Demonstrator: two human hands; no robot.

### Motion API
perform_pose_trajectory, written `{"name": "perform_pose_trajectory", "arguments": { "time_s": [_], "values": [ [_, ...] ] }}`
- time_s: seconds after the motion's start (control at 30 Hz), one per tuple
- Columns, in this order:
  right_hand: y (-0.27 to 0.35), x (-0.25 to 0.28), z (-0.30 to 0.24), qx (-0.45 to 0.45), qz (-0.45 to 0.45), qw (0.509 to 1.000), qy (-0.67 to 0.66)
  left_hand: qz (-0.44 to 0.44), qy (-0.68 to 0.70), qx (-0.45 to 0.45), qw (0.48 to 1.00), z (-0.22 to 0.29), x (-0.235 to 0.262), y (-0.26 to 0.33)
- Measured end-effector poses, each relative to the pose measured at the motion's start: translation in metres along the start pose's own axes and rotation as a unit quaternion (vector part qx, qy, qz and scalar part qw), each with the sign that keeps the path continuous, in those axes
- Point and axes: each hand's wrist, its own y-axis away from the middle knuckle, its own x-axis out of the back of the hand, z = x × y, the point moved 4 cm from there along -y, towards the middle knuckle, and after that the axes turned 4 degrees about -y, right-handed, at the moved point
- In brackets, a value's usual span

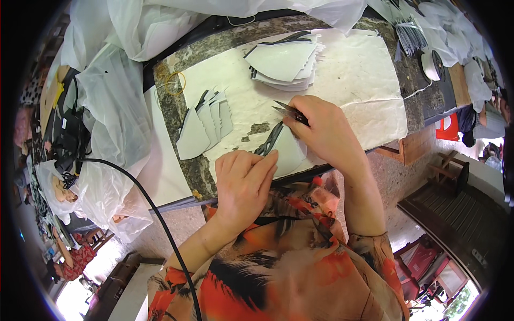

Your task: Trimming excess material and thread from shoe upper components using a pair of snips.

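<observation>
My right hand (pixel 322 124) is closed around a small pair of dark-handled scissors (pixel 296 114), whose blades point up and left with their tips apart. Just below it lies a white fan-shaped piece (pixel 288 153) with a dark strip (pixel 272 140) along its left edge. My left hand (pixel 243 176) presses the lower left of that piece, fingers bent and close together. Whether its thumb is under the piece is hidden. Farther away sits a stack of similar white pieces (pixel 284 59) with dark edging. To the left, several more white pieces (pixel 206 125) lie fanned out in an overlapping row.
A worn white sheet (pixel 369 69) covers most of the mottled board (pixel 171 64). Clear plastic bags (pixel 120 96) crowd the left and far sides. A black cable (pixel 144 192) crosses at left; a thread spool (pixel 431 65) stands at far right. A yellow ring (pixel 175 83) lies upper left.
</observation>
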Motion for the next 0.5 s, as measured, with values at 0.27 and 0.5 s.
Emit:
{"name": "perform_pose_trajectory", "arguments": {
  "time_s": [0.27,0.5],
  "values": [
    [0.012,-0.009,0.003,-0.023,0.068,0.997,-0.024,-0.006,0.004,0.007,1.0,-0.001,-0.001,0.003],
    [0.021,-0.011,0.014,-0.016,0.14,0.983,-0.121,-0.035,0.009,0.038,0.999,-0.002,-0.006,0.011]
  ]
}}
